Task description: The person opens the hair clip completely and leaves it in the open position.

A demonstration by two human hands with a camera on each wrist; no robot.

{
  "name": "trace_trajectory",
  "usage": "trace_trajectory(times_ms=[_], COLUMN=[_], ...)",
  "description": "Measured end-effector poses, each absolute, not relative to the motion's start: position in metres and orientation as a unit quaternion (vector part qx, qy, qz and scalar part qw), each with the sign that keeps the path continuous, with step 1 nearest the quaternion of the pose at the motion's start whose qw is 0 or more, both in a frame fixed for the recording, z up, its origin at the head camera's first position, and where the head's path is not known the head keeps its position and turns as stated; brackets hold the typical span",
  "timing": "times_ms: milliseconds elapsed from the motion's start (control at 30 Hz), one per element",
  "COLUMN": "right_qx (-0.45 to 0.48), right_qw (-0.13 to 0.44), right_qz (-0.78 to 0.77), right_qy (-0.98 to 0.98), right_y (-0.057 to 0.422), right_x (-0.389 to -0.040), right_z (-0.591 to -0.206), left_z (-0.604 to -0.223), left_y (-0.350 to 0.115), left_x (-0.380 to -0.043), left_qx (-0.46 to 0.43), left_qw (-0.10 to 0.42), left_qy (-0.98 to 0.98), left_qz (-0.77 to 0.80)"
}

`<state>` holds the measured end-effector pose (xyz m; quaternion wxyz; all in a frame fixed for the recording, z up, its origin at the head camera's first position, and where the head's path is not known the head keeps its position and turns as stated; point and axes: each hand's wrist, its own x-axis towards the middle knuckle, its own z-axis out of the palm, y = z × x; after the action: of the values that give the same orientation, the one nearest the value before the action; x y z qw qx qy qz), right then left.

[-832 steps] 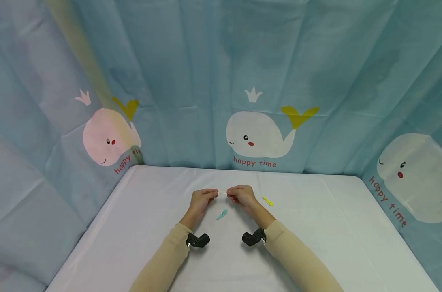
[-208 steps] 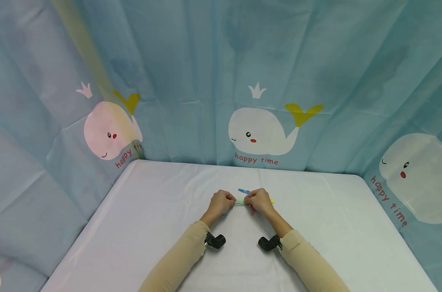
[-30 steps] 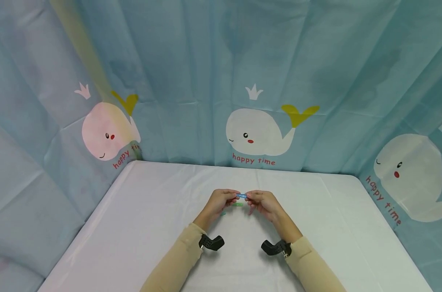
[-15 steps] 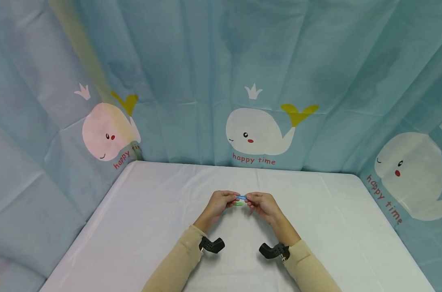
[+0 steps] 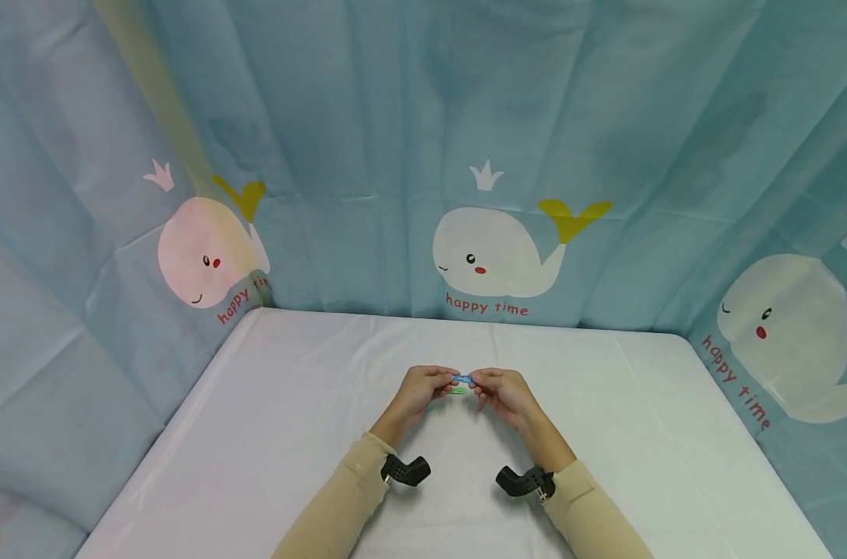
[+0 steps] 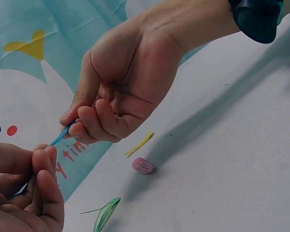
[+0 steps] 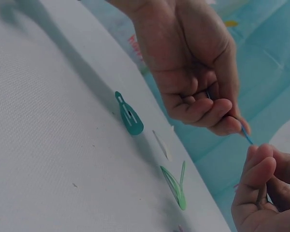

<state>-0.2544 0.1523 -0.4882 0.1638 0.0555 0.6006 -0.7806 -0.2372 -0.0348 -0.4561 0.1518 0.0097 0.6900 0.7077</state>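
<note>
A slim blue hair clip (image 5: pixel 463 379) is held up above the white table between both hands. My left hand (image 5: pixel 418 390) pinches its left end with thumb and fingers, and my right hand (image 5: pixel 510 394) pinches the right end. In both wrist views just a short strip of the clip shows; the fingertips hide the rest. Below the hands lies a green snap hair clip (image 7: pixel 175 188), its arms spread in a V. A teal hair clip (image 7: pixel 129 116) lies under my left hand, a cream clip (image 7: pixel 162 145) beyond it.
Under my right hand lie a yellow hair clip (image 6: pixel 140 144) and a small pink dotted piece (image 6: pixel 143 166). The white-covered table (image 5: pixel 290 435) ends at a blue curtain (image 5: pixel 367 155) printed with whales.
Some seconds ago both hands held the green clip while the blue one lay on the table; now they hold the blue one and the green lies below. Over the last half second the hands stay almost still.
</note>
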Motion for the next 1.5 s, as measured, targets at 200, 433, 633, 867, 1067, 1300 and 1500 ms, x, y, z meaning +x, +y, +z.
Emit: trace_trajectory(times_ms=[200,433,633,867,1067,1300,1500], right_qx=[0.057,0.050,0.057,0.049,0.041,0.027,0.007], right_qw=[0.163,0.162,0.166,0.178,0.181,0.199,0.214], right_qz=[-0.783,-0.785,-0.779,-0.785,-0.791,-0.790,-0.779], right_qy=[0.597,0.596,0.602,0.592,0.584,0.579,0.589], right_y=[0.153,0.153,0.153,0.153,0.152,0.154,0.160], right_x=[-0.253,-0.252,-0.253,-0.253,-0.253,-0.253,-0.256], right_z=[-0.489,-0.488,-0.491,-0.493,-0.493,-0.494,-0.491], left_z=[-0.457,-0.454,-0.475,-0.490,-0.490,-0.494,-0.485], left_y=[-0.035,-0.036,-0.035,-0.032,-0.032,-0.033,-0.034], left_x=[-0.236,-0.235,-0.248,-0.252,-0.250,-0.251,-0.248], left_qx=[0.010,0.009,0.008,-0.010,-0.018,-0.021,-0.008], left_qw=[0.152,0.160,0.160,0.158,0.153,0.150,0.157], left_qy=[0.694,0.690,0.688,0.680,0.669,0.661,0.660], left_qz=[0.703,0.705,0.707,0.716,0.728,0.735,0.734])
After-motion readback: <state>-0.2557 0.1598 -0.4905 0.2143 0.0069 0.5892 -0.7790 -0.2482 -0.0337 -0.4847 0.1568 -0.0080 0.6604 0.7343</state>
